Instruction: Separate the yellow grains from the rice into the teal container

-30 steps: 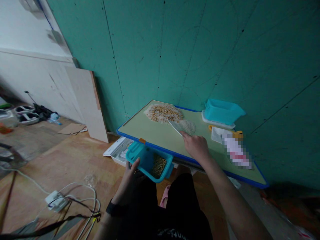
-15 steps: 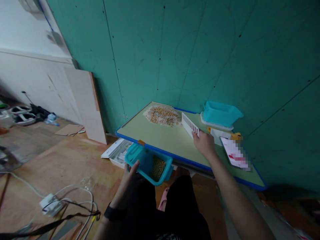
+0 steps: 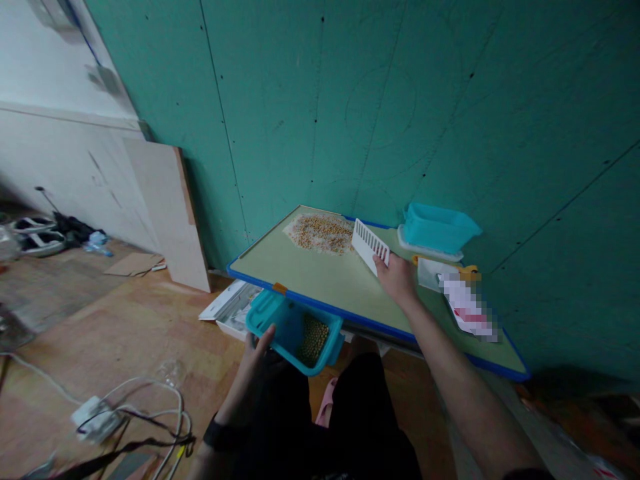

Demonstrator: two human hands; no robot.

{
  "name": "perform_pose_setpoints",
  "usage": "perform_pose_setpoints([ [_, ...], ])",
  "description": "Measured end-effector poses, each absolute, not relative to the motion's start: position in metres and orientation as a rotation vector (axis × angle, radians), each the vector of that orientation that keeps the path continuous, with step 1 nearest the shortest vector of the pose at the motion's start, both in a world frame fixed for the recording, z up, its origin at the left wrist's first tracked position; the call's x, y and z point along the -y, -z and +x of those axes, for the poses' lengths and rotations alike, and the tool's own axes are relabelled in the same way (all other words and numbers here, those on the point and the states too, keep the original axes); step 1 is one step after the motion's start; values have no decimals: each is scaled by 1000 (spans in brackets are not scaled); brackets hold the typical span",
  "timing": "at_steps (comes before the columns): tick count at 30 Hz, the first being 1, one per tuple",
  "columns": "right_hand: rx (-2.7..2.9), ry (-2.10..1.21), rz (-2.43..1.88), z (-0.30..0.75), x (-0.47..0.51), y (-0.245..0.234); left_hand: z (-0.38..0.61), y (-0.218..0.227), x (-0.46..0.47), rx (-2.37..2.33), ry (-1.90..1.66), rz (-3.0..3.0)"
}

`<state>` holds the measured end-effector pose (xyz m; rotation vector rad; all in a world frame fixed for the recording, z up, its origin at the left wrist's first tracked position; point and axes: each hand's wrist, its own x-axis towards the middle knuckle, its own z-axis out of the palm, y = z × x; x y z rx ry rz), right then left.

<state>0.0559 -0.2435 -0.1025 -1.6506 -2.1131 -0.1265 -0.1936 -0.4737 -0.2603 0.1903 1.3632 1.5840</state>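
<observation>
My left hand grips the near left rim of a blue plastic bin, held tilted just below the table's front edge. Greenish round beans lie gathered at the bin's right end. In my right hand is a white slotted scoop, its slotted edge up and its far end at the right side of a spread pile of tan beans mixed with pale grains. The pile lies on the pale green tabletop. My right fingers are closed round the scoop's near end.
At the back right a second blue bin stands on a white lid. A white pouch with yellow parts and a phone lie nearer. Under the table sits an open white box; cables with a power strip cover the left floor.
My right hand has shifted slightly left with the scoop, which now reaches the pile's right edge and shows more of its slotted face. The bin in my left hand stays nearly in place.
</observation>
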Motion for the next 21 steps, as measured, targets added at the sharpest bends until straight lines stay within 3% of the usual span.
perform_pose_setpoints([
  [21,1916,-346,-1346,71,221,131,-193,261,478,-1351,-1596,229],
])
